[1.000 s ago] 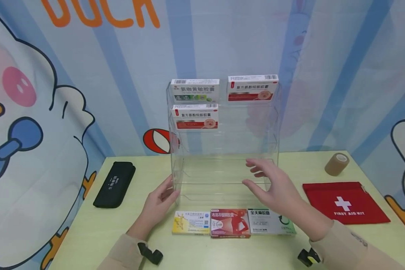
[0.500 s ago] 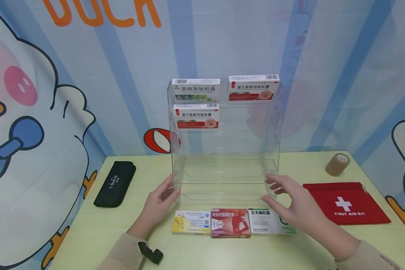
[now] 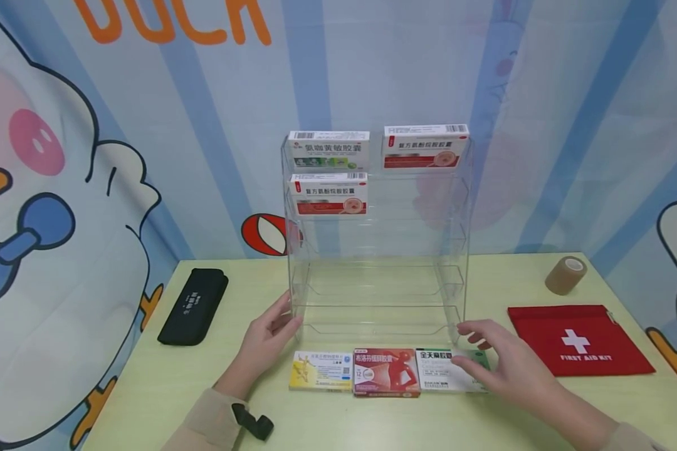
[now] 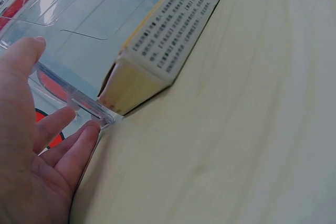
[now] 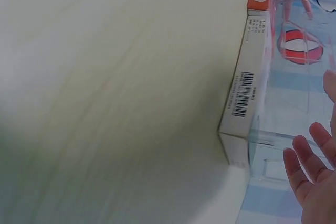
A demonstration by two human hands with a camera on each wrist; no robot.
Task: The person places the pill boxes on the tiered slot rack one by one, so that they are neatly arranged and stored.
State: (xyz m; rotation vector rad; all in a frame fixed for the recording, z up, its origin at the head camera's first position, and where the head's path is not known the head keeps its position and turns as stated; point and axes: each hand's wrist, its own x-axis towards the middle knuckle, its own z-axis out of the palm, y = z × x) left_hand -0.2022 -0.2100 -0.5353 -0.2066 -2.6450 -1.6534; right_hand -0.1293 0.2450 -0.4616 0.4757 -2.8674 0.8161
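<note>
A left hand (image 3: 266, 339) is clamping the clear rack (image 3: 375, 306) at seven o'clock, apparently steadying it; the right hand (image 3: 503, 361) is hovering, spread and empty, near five o'clock.

Head view is bright and evenly lit, with faint, soft-edged shadows on the table (image 3: 327, 426); the yellow box's (image 3: 320, 371) small print blurs. Left wrist view runs dimmer and greyer, white glare streaking the clear rack (image 4: 105, 19). Right wrist view is dim too, paler at the left edge, darkening greenish at lower left, a broad diffuse shadow beside the white box (image 5: 245, 77).
</note>
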